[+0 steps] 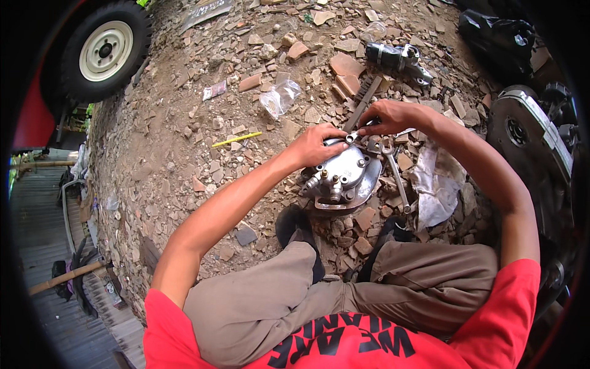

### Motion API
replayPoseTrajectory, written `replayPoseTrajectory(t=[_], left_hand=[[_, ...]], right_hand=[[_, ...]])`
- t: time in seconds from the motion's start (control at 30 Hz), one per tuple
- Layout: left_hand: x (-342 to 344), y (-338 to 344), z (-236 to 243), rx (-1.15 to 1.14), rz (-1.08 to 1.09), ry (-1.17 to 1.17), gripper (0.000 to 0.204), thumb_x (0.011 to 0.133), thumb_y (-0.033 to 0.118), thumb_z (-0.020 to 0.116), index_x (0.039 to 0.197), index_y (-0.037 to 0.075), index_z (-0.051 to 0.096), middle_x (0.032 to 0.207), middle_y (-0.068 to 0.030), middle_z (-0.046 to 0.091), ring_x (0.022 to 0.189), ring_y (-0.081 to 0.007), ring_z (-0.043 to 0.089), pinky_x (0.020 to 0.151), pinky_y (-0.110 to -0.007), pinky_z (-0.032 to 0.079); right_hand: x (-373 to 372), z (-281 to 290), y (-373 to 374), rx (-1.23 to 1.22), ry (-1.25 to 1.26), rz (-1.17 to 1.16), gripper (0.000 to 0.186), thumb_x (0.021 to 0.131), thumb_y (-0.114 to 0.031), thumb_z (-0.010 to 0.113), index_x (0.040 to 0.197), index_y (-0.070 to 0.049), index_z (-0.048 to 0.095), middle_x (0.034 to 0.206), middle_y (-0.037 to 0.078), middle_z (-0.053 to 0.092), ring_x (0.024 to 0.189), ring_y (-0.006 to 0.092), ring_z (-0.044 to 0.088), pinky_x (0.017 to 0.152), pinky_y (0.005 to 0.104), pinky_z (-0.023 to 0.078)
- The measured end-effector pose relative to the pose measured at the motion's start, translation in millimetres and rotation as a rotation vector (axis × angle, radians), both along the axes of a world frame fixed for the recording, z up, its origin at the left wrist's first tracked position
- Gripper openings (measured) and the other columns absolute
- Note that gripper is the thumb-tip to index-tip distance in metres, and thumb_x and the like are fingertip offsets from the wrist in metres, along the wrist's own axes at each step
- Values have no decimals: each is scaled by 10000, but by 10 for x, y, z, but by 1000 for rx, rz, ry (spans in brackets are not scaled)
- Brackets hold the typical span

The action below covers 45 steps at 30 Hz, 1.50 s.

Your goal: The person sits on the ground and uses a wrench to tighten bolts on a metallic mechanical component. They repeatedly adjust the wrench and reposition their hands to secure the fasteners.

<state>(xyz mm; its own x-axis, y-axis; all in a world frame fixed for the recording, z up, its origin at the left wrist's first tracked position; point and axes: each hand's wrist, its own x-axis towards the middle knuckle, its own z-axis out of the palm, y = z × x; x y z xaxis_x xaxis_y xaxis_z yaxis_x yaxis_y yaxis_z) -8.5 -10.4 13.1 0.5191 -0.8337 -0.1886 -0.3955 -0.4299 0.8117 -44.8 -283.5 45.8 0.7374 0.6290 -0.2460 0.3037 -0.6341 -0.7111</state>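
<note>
Both my hands meet over the far edge of a silver metal pump-like part (pixel 346 167) that rests on the rubble between my feet. Its round top carries bolts and brass fittings. A small shiny metal piece with a ring-shaped end (pixel 351 138) sits between my fingertips. My left hand (pixel 321 145) pinches it from the left, thumb low. From the right, my right hand (pixel 384 118) closes its fingers on the same piece; part of it is hidden there. A wrench (pixel 397 177) lies just right of the pump-like part. Beyond my hands is a wire brush (pixel 364 103).
A grey rag (pixel 437 184) lies right of the wrench. Farther off are a black-and-silver cylindrical motor (pixel 398 59) and a black plastic bag (pixel 496 43). A large engine housing (pixel 522 129) stands at right. A yellow stick (pixel 236 139) and clear plastic (pixel 280 98) lie left on broken tiles.
</note>
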Motion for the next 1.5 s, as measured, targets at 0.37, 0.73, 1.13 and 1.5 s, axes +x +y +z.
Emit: replayPoseTrajectory(t=[0.37, 0.73, 1.13, 1.5], left_hand=[[-3, 27, 38, -3, -30, -46, 439, 918, 325, 715, 1243, 29, 702, 1155, -151, 673, 1088, -272, 662, 951, -366, 514], [-8, 39, 52, -2, -14, -27, 394, 921, 329, 720, 1201, 52, 721, 1174, -137, 674, 1100, -276, 659, 971, -373, 507], [2, 37, 44, -8, -11, -34, 443, 913, 334, 721, 1228, 26, 689, 1174, -150, 673, 1109, -279, 656, 974, -375, 504], [-15, 21, 49, 12, 11, -16, 434, 903, 324, 728, 1224, 33, 700, 1187, -145, 674, 1118, -280, 657, 977, -374, 505]], right_hand=[[-469, 116, 282, -194, 51, -321, 391, 1016, -372, 572, 1076, -18, 728, 912, 243, 724, 834, 388, 716, 753, 470, 558], [-453, 578, 423, 101, -329, -435, 285, 1012, -258, 586, 1084, -1, 684, 714, 227, 677, 681, 420, 682, 647, 497, 524], [-332, 84, 43, -71, -272, -32, 306, 1010, -280, 594, 1211, -70, 690, 885, 163, 730, 829, 359, 707, 764, 477, 541], [-255, -1, 111, -264, -307, 13, 204, 991, -261, 571, 1018, -112, 708, 778, 145, 690, 759, 352, 697, 685, 465, 539]])
